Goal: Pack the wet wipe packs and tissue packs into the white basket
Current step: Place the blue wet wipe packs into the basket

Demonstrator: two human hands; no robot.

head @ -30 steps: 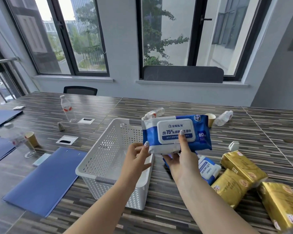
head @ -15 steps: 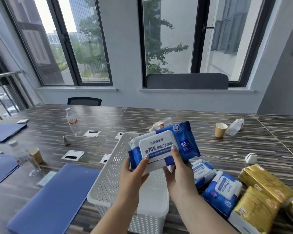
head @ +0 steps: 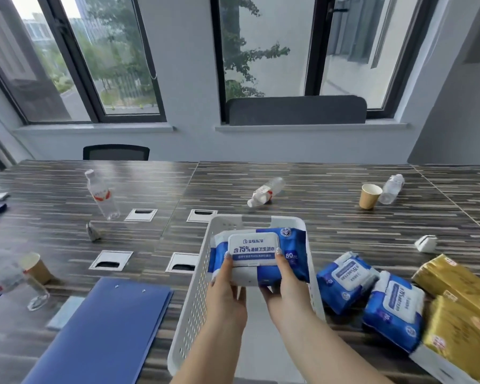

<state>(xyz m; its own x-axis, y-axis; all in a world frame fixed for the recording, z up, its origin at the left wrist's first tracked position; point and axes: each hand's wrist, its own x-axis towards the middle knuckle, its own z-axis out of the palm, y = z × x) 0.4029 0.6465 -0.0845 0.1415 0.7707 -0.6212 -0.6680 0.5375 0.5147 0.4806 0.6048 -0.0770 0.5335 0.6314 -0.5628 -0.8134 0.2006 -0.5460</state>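
Observation:
A blue and white wet wipe pack [head: 261, 253] is held level inside the far half of the white basket [head: 197, 295]. My left hand [head: 227, 289] grips its near left corner and my right hand [head: 286, 286] grips its near right side. Two more wet wipe packs [head: 344, 281] [head: 394, 311] lie on the table right of the basket. Gold tissue packs [head: 452, 281] [head: 460, 336] lie beyond them at the right edge. The basket's floor is mostly hidden by my arms and the pack.
A blue folder [head: 103, 331] lies left of the basket. Paper cups [head: 36, 267] [head: 369, 195], water bottles [head: 101, 198] [head: 265, 191] [head: 391, 188] and cable hatches [head: 111, 260] are spread over the striped table [head: 330, 217]. A small white object [head: 426, 243] sits right. A chair [head: 116, 152] stands behind.
Both hands carried the wet wipe pack from above the table's middle leftward and down into the basket. The camera tilted down and closer.

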